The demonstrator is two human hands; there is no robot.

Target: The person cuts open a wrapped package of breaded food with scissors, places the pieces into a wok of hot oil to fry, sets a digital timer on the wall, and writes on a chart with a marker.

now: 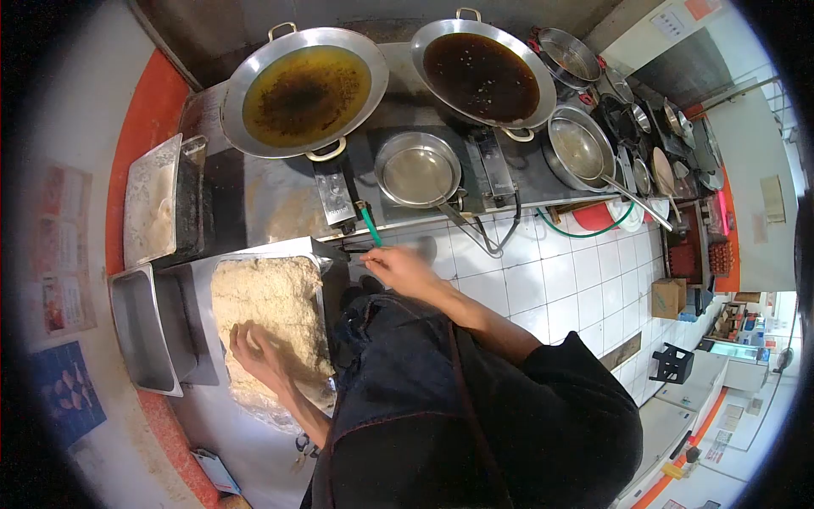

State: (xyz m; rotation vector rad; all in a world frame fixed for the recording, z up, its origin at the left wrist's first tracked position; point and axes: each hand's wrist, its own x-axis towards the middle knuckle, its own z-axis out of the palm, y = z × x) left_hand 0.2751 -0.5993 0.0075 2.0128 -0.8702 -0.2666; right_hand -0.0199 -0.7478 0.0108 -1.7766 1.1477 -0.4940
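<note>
Left hand (259, 355): fingers loosely spread on crumbs (271, 297). Right hand (398, 268): fingers curled; contents, if any, cannot be determined. Burner panel (336, 193): lettering too blurred to read.

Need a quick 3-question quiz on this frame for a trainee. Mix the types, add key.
1. Multiple choice: the left hand is on
a) a pan handle
b) pale crumbs
c) the green hose
2. True or false: both wide pans hold liquid of the same colour.
3. Fill in: from the wearer's viewpoint, the open metal tray lies to the ___ of the crumbs.

Key:
1. b
2. False: the left wide pan holds yellowish liquid, the right wide pan dark brown liquid.
3. left
</note>
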